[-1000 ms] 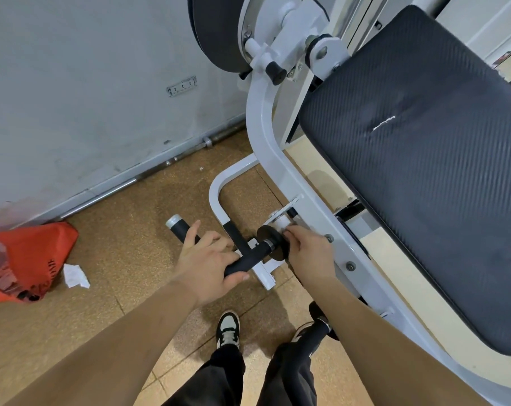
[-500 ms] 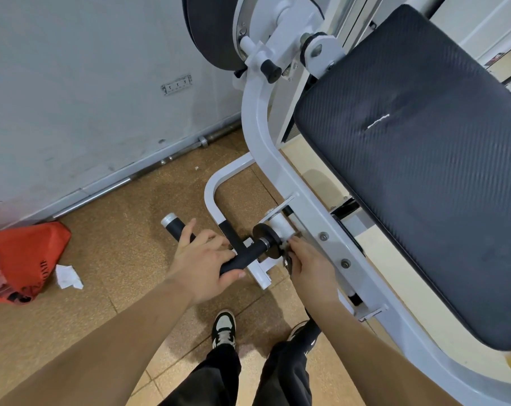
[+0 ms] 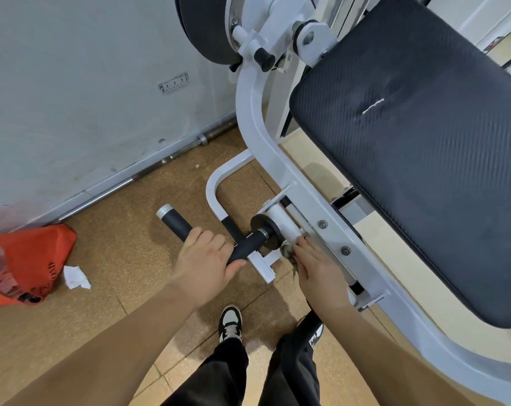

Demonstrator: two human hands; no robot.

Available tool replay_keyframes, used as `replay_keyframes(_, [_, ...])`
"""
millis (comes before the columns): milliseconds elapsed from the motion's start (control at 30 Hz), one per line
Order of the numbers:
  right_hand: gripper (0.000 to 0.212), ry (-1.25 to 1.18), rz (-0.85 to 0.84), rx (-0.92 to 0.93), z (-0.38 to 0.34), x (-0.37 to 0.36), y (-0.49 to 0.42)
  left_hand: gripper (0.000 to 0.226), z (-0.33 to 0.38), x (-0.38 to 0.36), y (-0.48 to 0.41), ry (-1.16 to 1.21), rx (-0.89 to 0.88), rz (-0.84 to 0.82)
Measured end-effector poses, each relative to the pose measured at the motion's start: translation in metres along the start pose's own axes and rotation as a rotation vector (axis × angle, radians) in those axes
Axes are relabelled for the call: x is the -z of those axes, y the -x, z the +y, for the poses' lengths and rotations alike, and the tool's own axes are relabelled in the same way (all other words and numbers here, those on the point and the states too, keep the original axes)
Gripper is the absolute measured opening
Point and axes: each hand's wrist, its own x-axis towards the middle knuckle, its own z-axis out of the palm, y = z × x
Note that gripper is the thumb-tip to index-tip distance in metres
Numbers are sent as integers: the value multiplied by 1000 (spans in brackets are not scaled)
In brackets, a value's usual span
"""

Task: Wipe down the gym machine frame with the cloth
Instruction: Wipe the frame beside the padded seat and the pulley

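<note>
The white gym machine frame (image 3: 260, 136) curves down from the top and runs toward the lower right under a black padded seat (image 3: 424, 159). A black-gripped handle bar (image 3: 178, 222) sticks out to the left from a white sleeve (image 3: 277, 219) on the frame. My left hand (image 3: 204, 256) grips that handle bar near its middle. My right hand (image 3: 318, 268) holds a small grey-green cloth (image 3: 288, 252) against the lower end of the white sleeve. Most of the cloth is hidden under my fingers.
A grey wall (image 3: 72, 83) stands at the left with a steel barbell (image 3: 137, 177) along its foot. An orange plastic bag (image 3: 28, 265) and a crumpled white paper (image 3: 75, 276) lie on the brown floor. My feet (image 3: 231, 323) stand below the handle.
My right hand with the cloth has slid down along the white sleeve toward me. My left hand stays on the handle bar. The view has shifted slightly.
</note>
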Motion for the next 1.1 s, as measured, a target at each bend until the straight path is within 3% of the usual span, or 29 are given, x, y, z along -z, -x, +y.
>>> replay_keyframes(200, [17, -186, 134, -194, -21, 9, -27, 58, 4, 0, -1, 1, 13, 35])
replay_keyframes(333, [25, -46, -6, -107, -15, 33, 18, 51, 2, 1, 0, 1, 9, 71])
replay_keyframes(467, [26, 28, -161, -377, 10, 60, 39, 49, 3, 0, 0, 3, 7, 92])
replay_keyframes(567, [29, 69, -98, -433, 8, 45, 17, 51, 4, -2, -1, -2, 17, 68])
replay_keyframes(667, [20, -76, 27, -370, -11, 37, 25, 53, 3, -4, 0, -3, 17, 76])
replay_keyframes(733, [15, -115, 23, -302, -11, 35, 38, 53, 3, -2, -1, -7, 17, 75])
replay_keyframes(900, [15, 44, 105, -88, -5, 27, 42, 57, 4, 0, 0, -9, 14, 63])
replay_keyframes(967, [14, 124, 51, 13, -3, 20, 34, 58, 5, -1, 0, -8, 22, 52])
replay_keyframes(1100, [18, 69, -22, 19, -3, 23, 21, 60, 5, -1, -1, -4, 23, 40])
